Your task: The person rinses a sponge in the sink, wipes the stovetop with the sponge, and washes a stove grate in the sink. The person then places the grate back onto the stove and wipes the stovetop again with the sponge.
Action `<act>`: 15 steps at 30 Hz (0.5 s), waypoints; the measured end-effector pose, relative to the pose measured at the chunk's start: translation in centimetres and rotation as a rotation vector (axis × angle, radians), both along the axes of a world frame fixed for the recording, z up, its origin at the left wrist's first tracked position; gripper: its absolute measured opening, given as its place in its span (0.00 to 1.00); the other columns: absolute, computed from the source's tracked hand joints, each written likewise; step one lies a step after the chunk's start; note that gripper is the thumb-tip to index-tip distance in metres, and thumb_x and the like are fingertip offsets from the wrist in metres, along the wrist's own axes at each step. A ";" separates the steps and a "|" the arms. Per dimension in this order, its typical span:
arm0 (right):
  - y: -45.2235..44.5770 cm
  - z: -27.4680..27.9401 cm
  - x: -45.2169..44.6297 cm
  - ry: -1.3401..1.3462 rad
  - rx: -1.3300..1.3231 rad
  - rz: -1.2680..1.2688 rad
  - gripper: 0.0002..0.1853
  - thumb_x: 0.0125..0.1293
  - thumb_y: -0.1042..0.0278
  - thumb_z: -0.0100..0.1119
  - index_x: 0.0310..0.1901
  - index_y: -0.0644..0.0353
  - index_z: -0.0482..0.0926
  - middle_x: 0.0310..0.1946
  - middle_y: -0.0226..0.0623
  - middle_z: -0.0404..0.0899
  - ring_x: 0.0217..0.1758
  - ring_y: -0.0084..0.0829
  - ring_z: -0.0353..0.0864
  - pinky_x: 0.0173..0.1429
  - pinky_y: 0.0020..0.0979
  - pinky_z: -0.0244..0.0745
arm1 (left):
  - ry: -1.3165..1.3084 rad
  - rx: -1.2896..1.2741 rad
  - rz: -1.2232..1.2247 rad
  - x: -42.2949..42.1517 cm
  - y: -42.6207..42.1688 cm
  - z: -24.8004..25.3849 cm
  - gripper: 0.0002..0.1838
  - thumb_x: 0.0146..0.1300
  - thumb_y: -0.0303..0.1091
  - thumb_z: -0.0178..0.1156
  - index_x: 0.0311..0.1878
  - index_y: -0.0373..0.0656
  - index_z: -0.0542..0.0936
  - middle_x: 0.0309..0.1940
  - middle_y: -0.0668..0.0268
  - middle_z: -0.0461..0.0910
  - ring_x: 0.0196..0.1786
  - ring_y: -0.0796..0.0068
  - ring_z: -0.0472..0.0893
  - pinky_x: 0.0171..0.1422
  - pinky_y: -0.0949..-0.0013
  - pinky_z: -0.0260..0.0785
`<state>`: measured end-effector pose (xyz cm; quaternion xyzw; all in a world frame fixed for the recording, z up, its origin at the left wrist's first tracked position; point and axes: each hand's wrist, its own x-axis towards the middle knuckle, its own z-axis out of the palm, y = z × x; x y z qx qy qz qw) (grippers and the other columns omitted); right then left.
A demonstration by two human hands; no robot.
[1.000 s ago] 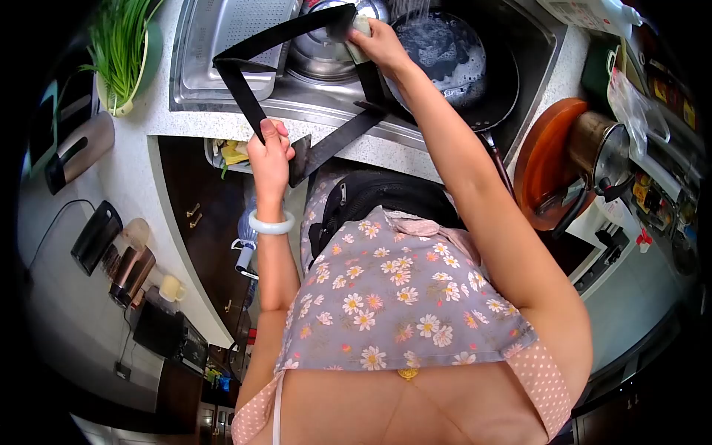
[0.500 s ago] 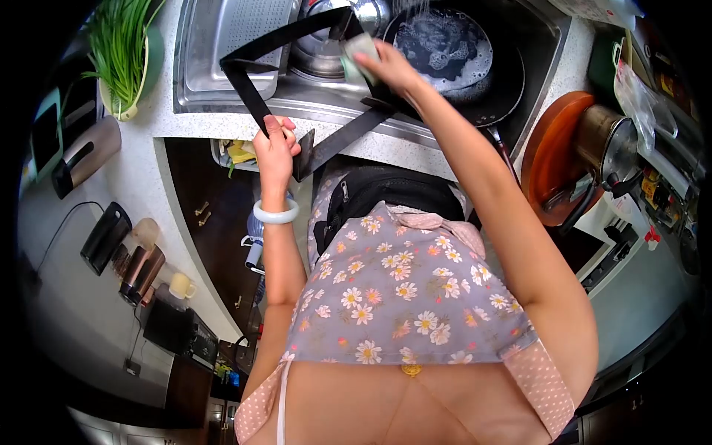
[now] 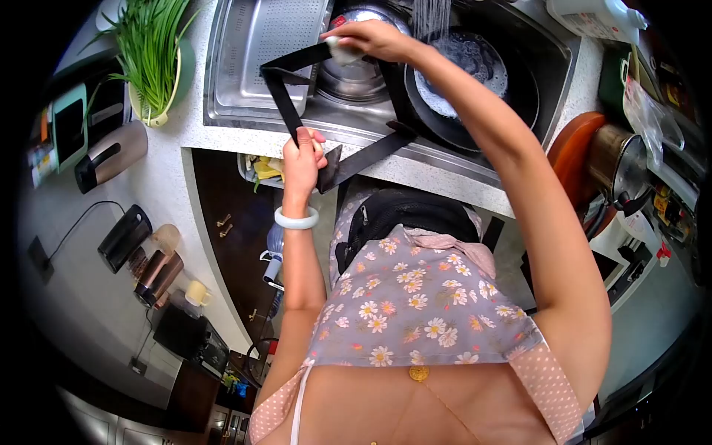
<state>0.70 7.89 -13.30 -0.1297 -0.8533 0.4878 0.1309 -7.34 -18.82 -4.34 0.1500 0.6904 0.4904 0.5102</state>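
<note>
Kitchen worktop with speckled pale counter (image 3: 460, 176) and stainless-steel sink (image 3: 348, 122), viewed from above by a head-worn camera. Left hand (image 3: 300, 163): fingers curled closed around one side of an angular black frame (image 3: 368, 158), thumb lying along the strip; a pale bracelet (image 3: 296, 218) encircles the wrist. Right hand (image 3: 378, 41): thumb and fingers pinch a pale cloth (image 3: 343, 53) at the frame's far side, the fingers reaching across it towards the left; how far the cloth wraps the strip cannot be told. The frame is held tilted above the front part of the sink, its nearest corner projecting past the counter edge towards the person's apron (image 3: 419, 297). Beneath and behind it stands a round metal vessel (image 3: 352, 85), with a perforated tray (image 3: 271, 37) to the left. To the right, a stream of water (image 3: 432, 18) falls towards a dark pan (image 3: 475, 70) containing whitish foam, which sits within a larger black pan (image 3: 528, 96). At the left of the sink, long green stalks (image 3: 152, 55) fill a pale green bowl (image 3: 182, 81); at the right, a reddish-brown wooden board (image 3: 575, 144) adjoins a metal pot (image 3: 608, 159)
</note>
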 end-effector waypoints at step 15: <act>-0.2 2.2 -0.5 -0.076 0.130 0.016 0.14 0.62 0.56 0.57 0.45 0.53 0.76 0.33 0.42 0.80 0.37 0.44 0.81 0.40 0.40 0.73 | -0.033 -0.003 -0.062 -0.8 0.7 -0.2 0.28 0.71 0.55 0.39 0.32 0.37 0.70 0.14 0.76 0.56 0.16 0.88 0.53 0.19 0.80 0.47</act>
